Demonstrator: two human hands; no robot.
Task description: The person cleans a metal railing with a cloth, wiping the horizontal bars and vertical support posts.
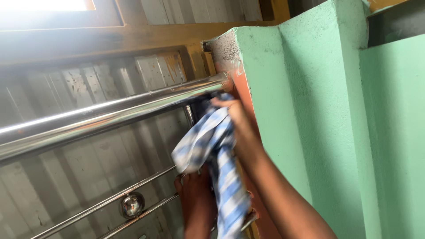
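cloth (217, 150): blue-white check, pressed to the top rail's (110, 115) end by the green wall (310, 110) | your right hand (239, 119): fingers curled tight on cloth | your left hand (195, 194): low, fingers closed around lower rail (146, 212), cloth hanging beside it

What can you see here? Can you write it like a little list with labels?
Place: stairway beside a green wall
Right hand: presses a blue and white checked cloth against the end of the shiny metal handrail
Left hand: lower down, by the thin lower rails, partly behind the hanging cloth
Ornament: round metal ball between the lower rails
Behind the railing: grey steps
Top left: bright window
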